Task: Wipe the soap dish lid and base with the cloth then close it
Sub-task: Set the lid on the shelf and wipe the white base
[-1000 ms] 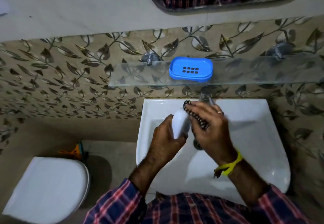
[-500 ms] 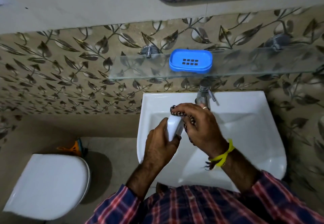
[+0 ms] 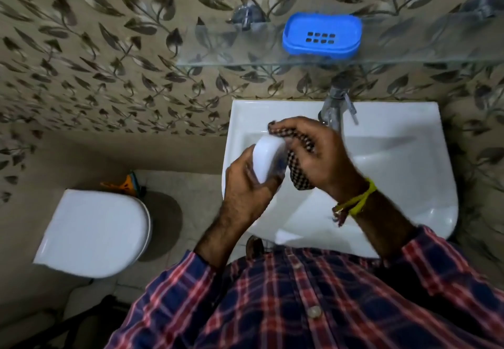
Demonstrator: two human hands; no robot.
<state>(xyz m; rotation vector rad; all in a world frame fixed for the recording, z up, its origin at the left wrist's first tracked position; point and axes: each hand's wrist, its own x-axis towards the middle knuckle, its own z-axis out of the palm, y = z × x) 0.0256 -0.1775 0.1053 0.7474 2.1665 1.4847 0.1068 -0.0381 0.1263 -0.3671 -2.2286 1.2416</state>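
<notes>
Over the white ceramic basin (image 3: 403, 174), the left hand (image 3: 245, 187) curls round the white oval plastic soap dish lid (image 3: 268, 157). The right hand (image 3: 319, 155) presses a bunched dark checked cloth (image 3: 297, 168) against the lid, its grip closed on the fabric. The blue slotted plastic soap dish base (image 3: 321, 36) rests on the glass shelf (image 3: 218, 51) above the metal tap (image 3: 334, 108). The lid's inner face is hidden.
</notes>
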